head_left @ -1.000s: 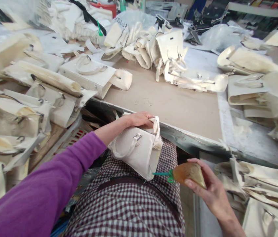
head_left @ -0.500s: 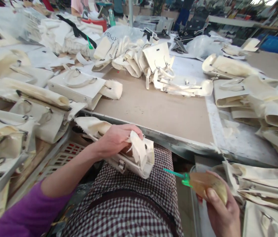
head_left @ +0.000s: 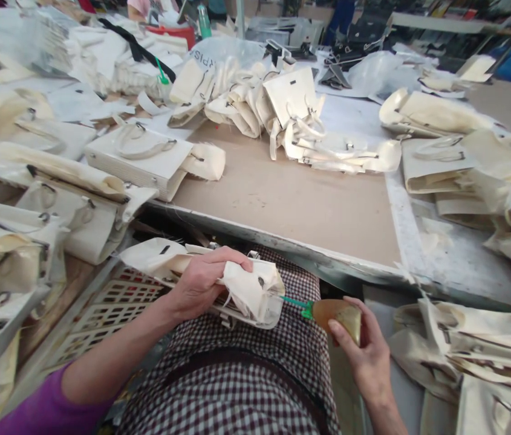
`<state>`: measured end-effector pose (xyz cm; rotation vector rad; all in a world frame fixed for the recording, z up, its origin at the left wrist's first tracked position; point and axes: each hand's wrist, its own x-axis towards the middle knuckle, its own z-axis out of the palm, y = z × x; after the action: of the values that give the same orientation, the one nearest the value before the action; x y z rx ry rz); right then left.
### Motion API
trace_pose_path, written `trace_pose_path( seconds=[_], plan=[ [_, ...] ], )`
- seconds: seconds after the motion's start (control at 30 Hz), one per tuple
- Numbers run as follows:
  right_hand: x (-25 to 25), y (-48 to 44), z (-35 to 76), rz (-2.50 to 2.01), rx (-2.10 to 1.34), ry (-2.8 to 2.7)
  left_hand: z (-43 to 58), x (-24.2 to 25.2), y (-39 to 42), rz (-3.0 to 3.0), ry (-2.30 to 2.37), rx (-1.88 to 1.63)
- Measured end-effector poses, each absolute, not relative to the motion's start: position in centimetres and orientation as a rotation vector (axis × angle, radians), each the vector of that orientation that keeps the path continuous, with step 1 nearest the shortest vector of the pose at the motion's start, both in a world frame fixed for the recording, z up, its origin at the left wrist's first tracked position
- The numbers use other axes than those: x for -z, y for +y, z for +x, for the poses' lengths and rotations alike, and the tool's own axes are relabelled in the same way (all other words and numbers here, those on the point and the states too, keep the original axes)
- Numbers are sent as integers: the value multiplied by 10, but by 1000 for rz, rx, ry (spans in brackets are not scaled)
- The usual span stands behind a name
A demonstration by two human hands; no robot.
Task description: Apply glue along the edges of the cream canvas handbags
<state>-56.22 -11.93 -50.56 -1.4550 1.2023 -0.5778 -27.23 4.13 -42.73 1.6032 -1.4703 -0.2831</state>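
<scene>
My left hand (head_left: 203, 279) is closed on a cream handbag (head_left: 250, 290) that lies on its side over my lap, pinning its folded flap and lining. My right hand (head_left: 364, 353) grips an amber glue bottle (head_left: 334, 313). The bottle's green nozzle (head_left: 295, 302) points left and touches the bag's right edge. A checked apron (head_left: 246, 386) covers my lap under the bag, just in front of the table's metal edge.
A brown board (head_left: 296, 199) lies on the worktable ahead. Cream handbags are stacked at the left (head_left: 139, 154), heaped at the back (head_left: 291, 103) and piled at the right (head_left: 455, 157). A white plastic crate (head_left: 101, 314) sits low on the left.
My left hand has turned the bag from upright onto its side and folded its flap over. My right hand brought the bottle's nozzle back against the bag's edge.
</scene>
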Motion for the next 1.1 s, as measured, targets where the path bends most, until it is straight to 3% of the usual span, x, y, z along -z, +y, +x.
trace_pose_path(
  seconds=[0.3,0.5,0.77,0.93,1.1],
  plan=[
    [517,-126,-568,-1701,610,1203,-279,428,44,1603,-1453,281],
    [502,-127,-562,-1483,574,1227,-280,428,49,1579,-1447,267],
    [511,-137,-557,-1517,437,1118,-283,431,54,1593,-1341,487],
    [511,-137,-570,-1482,329,1060,-284,432,53,1567,-1375,437],
    [520,-135,-569,-1512,452,1119,-284,428,53,1597,-1334,460]
  ],
)
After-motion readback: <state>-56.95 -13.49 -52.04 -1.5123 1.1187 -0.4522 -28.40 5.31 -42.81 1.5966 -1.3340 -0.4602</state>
